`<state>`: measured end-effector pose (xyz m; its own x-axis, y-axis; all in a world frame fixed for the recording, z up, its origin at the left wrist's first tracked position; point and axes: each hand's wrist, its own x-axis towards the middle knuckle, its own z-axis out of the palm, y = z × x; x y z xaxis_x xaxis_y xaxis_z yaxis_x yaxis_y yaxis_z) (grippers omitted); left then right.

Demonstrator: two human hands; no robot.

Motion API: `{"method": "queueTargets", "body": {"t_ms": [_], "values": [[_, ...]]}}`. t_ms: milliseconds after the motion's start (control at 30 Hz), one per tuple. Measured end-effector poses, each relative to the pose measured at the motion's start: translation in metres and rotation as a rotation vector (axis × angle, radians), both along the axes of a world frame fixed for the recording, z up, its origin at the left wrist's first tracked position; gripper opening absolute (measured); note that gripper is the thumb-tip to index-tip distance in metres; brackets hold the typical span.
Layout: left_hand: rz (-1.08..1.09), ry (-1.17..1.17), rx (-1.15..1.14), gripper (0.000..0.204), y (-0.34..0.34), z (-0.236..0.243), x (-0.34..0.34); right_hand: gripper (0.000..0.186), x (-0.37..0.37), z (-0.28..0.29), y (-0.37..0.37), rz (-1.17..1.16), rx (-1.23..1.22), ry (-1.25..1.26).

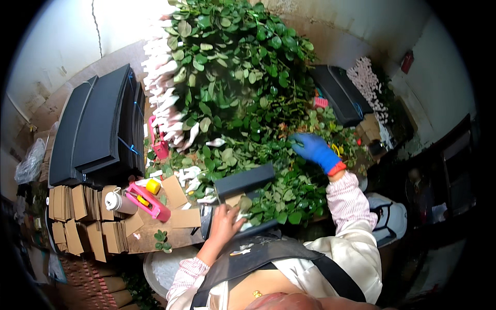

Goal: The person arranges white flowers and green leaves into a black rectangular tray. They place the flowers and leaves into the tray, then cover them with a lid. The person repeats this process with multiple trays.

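Observation:
My left hand (225,225), bare, lies at the left end of a dark grey trough (245,181), with its fingers apart over white-wrapped flower heads. Leafy cut stems (289,199) fill that trough, leaves pointing right. My right hand (313,150), in a blue glove with a red cuff, reaches in at the right side of a tall pile of leafy flower stems (232,72). Its fingers are bent together among the leaves, which hide what they grip. White-wrapped flower heads (164,88) line the pile's left side.
Dark grey sheets (98,124) are stacked at the left. Cardboard pieces (88,217), a white lidded cup (120,202), a pink holder (150,202) and a yellow roll (153,186) occupy the table's near left. More dark sheets (338,93) stand at the far right.

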<state>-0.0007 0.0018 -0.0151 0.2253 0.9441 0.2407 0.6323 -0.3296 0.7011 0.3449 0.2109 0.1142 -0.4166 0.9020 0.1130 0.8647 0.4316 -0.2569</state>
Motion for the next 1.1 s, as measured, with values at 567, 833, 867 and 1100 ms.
{"method": "queueTargets", "body": {"t_ms": [567,833,867,1100], "values": [[0.235,-0.125,-0.171,0.015,0.012,-0.005,0.021,0.033,-0.076,0.064,0.246,0.036,0.736,0.257],[0.204,-0.294,-0.373,0.026,0.018,-0.008,0.014,0.025,0.077,0.058,0.035,0.197,0.090,0.568],[0.210,-0.389,-0.412,0.030,0.016,-0.003,0.015,0.027,0.096,0.038,0.022,0.201,-0.024,0.508],[0.156,-0.318,-0.351,0.071,0.019,-0.015,0.008,0.028,0.135,-0.062,-0.066,0.110,-0.209,-0.118]]}}
